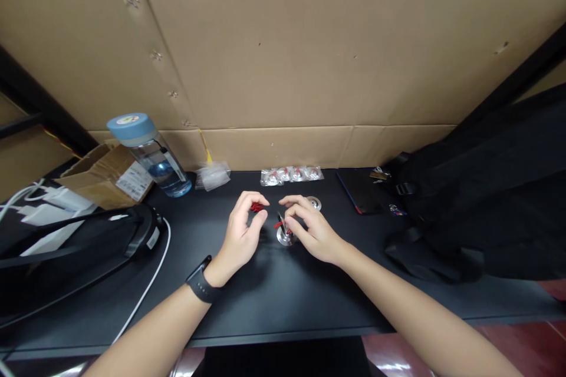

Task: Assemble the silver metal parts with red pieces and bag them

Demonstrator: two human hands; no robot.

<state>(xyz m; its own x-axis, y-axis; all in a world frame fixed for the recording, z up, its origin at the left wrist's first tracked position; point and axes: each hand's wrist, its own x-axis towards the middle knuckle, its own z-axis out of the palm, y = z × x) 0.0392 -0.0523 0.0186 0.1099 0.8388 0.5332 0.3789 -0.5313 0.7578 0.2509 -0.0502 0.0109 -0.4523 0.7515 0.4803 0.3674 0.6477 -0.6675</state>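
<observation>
My left hand (242, 231) is closed in a pinch on a small bundle of red pieces (256, 207), held just above the black table (274, 294). A dark watch sits on that wrist. My right hand (309, 228) is closed on a thin red piece (278, 225) beside a dark pin standing in a round silver disc (285, 238) on the table. A second silver disc (314, 202) lies just behind my right hand. The two hands are close together, a few centimetres apart.
A row of small clear packets (290, 175) lies by the cardboard wall (309, 59). A blue-capped water bottle (152, 156), a cardboard box (104, 177) and a clear bag (213, 175) stand at left, over black gear and white cables (145, 283). A phone (360, 190) and black backpack (481, 188) are at right.
</observation>
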